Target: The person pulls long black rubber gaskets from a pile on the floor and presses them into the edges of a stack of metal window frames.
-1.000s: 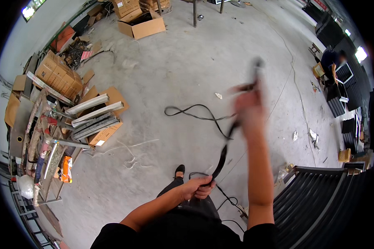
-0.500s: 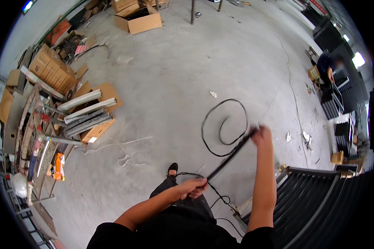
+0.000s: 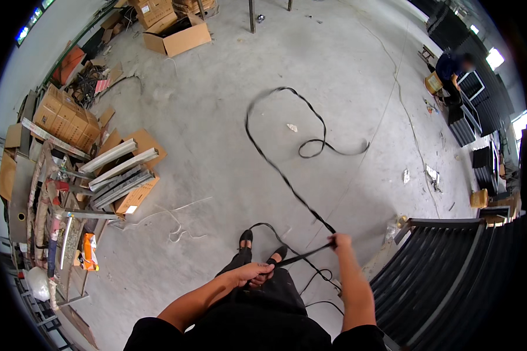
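A long black flexible strip (image 3: 286,180), slightly twisted, runs through both my hands. I cannot tell whether it is rubber or cable. My left hand (image 3: 253,274) is closed on it in front of my thighs. Farther right and a little ahead, my right hand (image 3: 341,242) grips it too, and the stretch between the hands looks taut. Beyond the right hand the strip sweeps forward, makes a wide bend and ends in a small loop with a curled tip. Near my feet another black length (image 3: 281,238) curves over the floor toward the right.
Black slatted metal frames (image 3: 433,269) stand close at my right. At the left are a cluttered rack (image 3: 53,216), pale metal profiles (image 3: 114,161) and cardboard boxes (image 3: 67,120). An open carton (image 3: 178,38) lies far ahead. A person (image 3: 450,70) sits at the far right beside stacked frames.
My right hand has come back toward my body and slightly left. The strip's far part, coiled before, now spreads forward in a long curve. My left hand stays closed near my lap.
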{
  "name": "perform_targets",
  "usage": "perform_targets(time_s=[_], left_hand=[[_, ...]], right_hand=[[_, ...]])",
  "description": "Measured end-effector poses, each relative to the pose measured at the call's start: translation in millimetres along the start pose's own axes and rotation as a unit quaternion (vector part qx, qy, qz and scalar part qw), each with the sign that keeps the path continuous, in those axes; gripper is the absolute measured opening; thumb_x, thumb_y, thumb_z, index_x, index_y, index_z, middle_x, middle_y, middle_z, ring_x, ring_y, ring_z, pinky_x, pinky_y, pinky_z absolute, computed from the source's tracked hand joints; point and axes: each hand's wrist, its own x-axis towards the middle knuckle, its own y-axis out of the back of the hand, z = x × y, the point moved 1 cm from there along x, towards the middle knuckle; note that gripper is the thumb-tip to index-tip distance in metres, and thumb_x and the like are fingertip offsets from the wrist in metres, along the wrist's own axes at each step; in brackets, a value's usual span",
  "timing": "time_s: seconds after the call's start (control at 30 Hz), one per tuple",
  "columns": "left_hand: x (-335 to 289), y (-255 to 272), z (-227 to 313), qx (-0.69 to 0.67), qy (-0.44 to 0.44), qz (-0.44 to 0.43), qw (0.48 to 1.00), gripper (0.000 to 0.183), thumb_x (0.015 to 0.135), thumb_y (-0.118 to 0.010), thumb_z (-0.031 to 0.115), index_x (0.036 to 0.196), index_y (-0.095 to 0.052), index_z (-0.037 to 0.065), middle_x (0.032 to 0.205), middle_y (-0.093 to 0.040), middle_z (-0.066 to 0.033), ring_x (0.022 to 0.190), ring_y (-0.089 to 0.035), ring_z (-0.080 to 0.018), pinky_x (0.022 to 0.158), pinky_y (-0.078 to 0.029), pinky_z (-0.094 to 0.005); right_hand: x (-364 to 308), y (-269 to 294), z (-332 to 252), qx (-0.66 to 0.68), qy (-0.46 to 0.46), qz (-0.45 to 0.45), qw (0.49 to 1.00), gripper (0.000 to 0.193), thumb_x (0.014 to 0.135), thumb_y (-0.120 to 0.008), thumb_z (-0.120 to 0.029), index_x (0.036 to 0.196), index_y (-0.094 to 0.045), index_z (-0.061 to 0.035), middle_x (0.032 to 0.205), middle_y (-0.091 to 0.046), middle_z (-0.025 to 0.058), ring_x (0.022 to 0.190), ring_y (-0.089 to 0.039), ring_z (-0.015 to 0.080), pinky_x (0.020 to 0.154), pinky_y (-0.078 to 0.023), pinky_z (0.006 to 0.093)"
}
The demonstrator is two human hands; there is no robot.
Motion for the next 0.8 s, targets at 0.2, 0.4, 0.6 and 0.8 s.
perform_targets(time_s=[0.2,0.4,0.6,0.8], left_hand=[[27.8,-44.7,47.7,0.003,-0.140,-0.010,0.990,0.035,0.094,-0.042,0.040,0.077,-0.047,0.009,0.050,-0.028,0.0058,0.040,-0.025,-0.0063,0.039,-0.021,-0.0225],[-4.8,-34.4,94.9,0.047,-0.249,0.032,0.967,0.038,0.093,-0.043,0.043,0.074,-0.044,0.011,0.052,-0.028,0.0051,0.044,-0.025,-0.0064,0.041,-0.022,-0.0220],[4.3,27.8,15.2,-0.018,-0.070,0.096,0.993,0.034,0.093,-0.045,0.040,0.075,-0.043,0.012,0.049,-0.026,0.0078,0.038,-0.022,-0.0049,0.037,-0.018,-0.0213],[27.2,-1.9,12.4,0.052,-0.078,0.073,0.993,0.036,0.092,-0.046,0.044,0.074,-0.043,0.013,0.050,-0.026,0.0074,0.039,-0.024,-0.0048,0.037,-0.020,-0.0206]], right_hand=[[-144.7,-75.1,-265.0,0.324,0.224,-0.101,0.914,0.015,0.082,-0.053,-0.011,0.069,-0.054,-0.0041,0.067,-0.056,0.0094,0.056,-0.051,0.0177,0.048,-0.043,0.0275],[-431.3,-223.1,-201.7,-0.176,0.817,-0.323,0.445,0.032,0.084,-0.051,-0.004,0.116,-0.049,-0.0048,0.087,-0.057,0.0102,0.079,-0.055,0.0253,0.069,-0.045,0.0357],[-10.7,-114.9,-34.3,0.090,0.020,-0.184,0.979,0.011,0.076,-0.064,-0.006,0.072,-0.054,-0.0074,0.058,-0.041,0.0006,0.045,-0.038,0.0117,0.040,-0.033,0.0263],[-55.4,-52.4,-143.6,0.383,-0.020,-0.057,0.922,0.015,0.085,-0.041,-0.010,0.073,-0.049,-0.0059,0.066,-0.048,0.0081,0.054,-0.046,0.0215,0.048,-0.042,0.0370]])
